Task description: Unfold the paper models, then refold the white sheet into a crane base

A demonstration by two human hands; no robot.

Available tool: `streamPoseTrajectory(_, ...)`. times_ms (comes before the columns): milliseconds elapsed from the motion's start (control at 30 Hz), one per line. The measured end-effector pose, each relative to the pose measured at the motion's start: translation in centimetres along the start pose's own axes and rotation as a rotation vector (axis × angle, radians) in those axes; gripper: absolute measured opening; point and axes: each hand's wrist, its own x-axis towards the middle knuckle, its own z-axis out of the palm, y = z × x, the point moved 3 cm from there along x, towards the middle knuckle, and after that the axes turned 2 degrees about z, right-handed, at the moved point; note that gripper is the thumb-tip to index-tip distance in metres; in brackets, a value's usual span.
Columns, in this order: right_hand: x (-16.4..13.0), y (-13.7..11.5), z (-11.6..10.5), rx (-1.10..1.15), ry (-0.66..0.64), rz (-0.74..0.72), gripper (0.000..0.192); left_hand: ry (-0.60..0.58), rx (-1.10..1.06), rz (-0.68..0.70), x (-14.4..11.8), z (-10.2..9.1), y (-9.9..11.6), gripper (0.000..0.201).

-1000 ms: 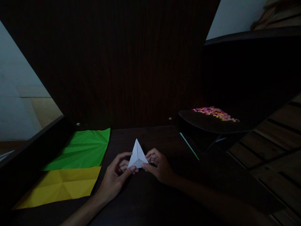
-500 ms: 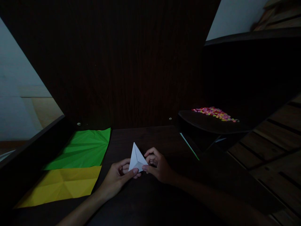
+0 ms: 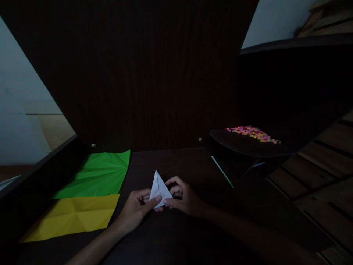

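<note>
Pinching a white paper (image 3: 159, 188) between them, left hand (image 3: 137, 209) and right hand (image 3: 184, 198) are gripping its base, green sheet (image 3: 96, 174) at ten o'clock.

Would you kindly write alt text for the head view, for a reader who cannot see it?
Both hands, left hand and right hand, pinch a folded white paper triangle over a dark wooden table in dim light. Creased green paper and yellow paper lie to the left; small colourful pieces sit on a dark ledge to the right.
</note>
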Motion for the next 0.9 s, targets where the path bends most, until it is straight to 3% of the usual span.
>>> streamPoseTrajectory(200,0.0,-0.2,0.1,0.005,-0.023,-0.023,0.033,-0.051,-0.036,-0.021,0.0,0.1,0.2,0.038)
streamPoseTrajectory(633,-0.2,-0.9,0.0,-0.124,-0.002,-0.104,0.042,-0.062,0.067,0.019,0.1,-0.5,-0.2,0.047)
streamPoseTrajectory(900,-0.4,-1.2,0.2,-0.084,0.009,-0.102,0.036,-0.063,0.001,0.007,-0.1,-0.3,-0.7,0.030)
